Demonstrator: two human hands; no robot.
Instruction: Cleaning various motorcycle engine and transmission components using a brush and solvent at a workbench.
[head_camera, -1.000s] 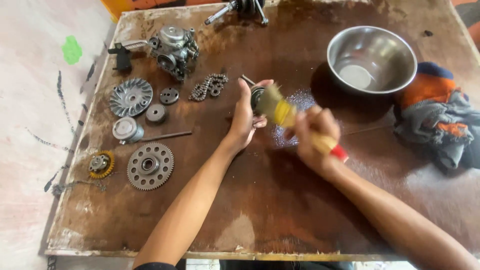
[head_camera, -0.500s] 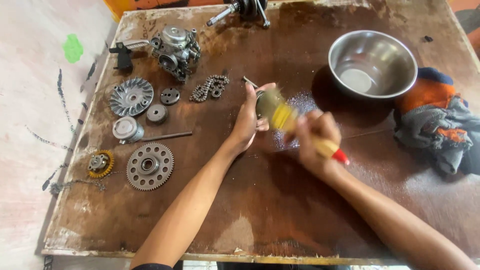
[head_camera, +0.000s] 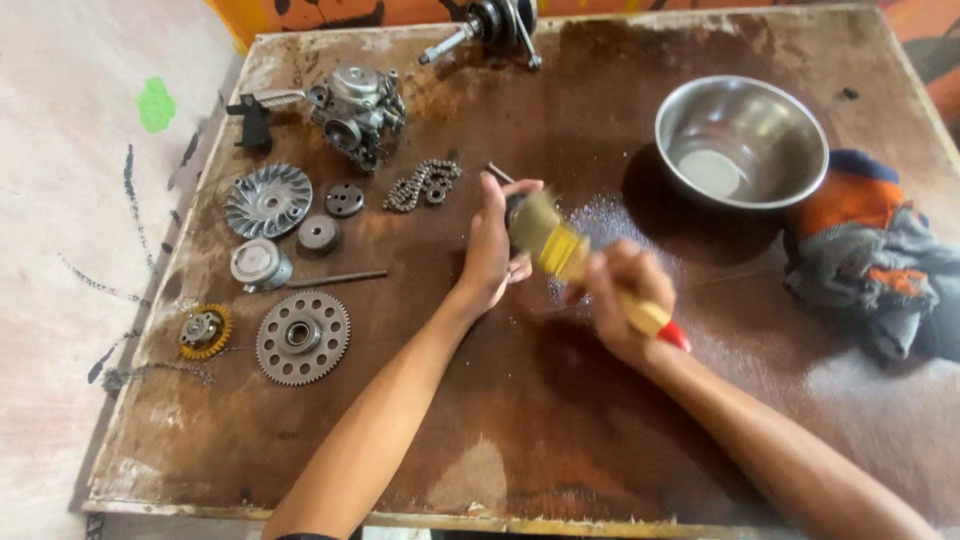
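Person is standing over a brown, stained wooden table (head_camera: 560, 440), both bare arms reaching in from the near edge. Left hand (head_camera: 495, 245) is curling around a small dark part (head_camera: 514, 208), fingers closed on it; the part is mostly hidden by the hand and the brush, so its exact shape cannot be told. It is sitting just above the table's middle, held slightly off the surface. Right hand (head_camera: 618, 300) is gripping a paintbrush (head_camera: 575, 260) by its yellow handle, fist closed; the handle's red end is sticking out past the heel of the hand, and the pale bristles are lying against the dark part. The brush is blurring in the picture. A wet, speckled patch (head_camera: 610, 225) is showing on the wood just right of the bristles. A steel bowl (head_camera: 742, 140) is standing at the far right of the table, well apart from both hands, with a little liquid lying in its bottom. A bundle of orange and grey rags (head_camera: 870, 260) is lying beside it at the right edge. Left of the hands, 1 short chain (head_camera: 422, 184) is lying coiled, near the left hand. Further left: a carburettor body (head_camera: 358, 110), a finned disc (head_camera: 267, 200), a large toothed gear (head_camera: 302, 337), a small yellow-rimmed gear (head_camera: 204, 331) and a thin rod (head_camera: 340, 277). A crankshaft (head_camera: 495, 22) is lying at the far edge.
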